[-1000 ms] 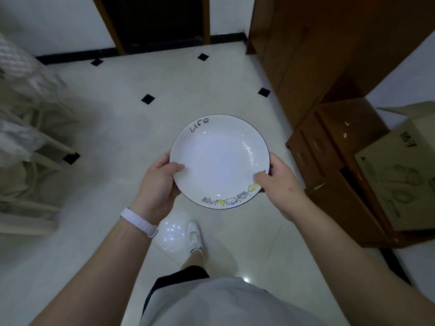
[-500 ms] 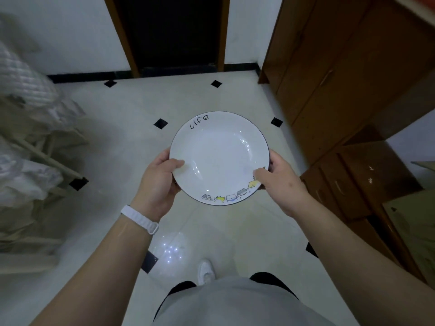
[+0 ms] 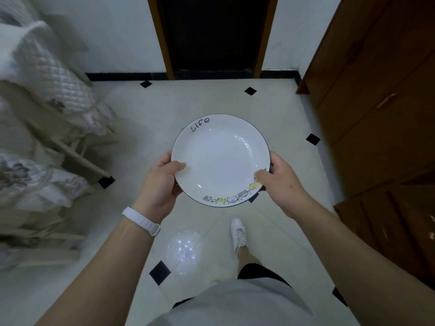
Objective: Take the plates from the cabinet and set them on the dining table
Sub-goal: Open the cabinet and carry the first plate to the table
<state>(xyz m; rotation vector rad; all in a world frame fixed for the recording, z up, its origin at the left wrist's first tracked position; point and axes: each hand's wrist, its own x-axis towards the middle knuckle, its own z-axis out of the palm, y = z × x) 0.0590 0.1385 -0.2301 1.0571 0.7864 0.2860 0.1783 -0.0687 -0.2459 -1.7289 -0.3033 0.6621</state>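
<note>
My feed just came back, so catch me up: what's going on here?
A person holds a white plate in both hands, the left hand gripping its left rim and the right hand its right rim. They stand on a tiled floor facing a dark doorway, with a wooden cabinet to their right. The plate is not yet set down anywhere.

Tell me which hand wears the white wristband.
The left hand, gripping the plate by its left rim: the wristband circles its wrist. The right hand, on the opposite rim, has a bare wrist.
</note>
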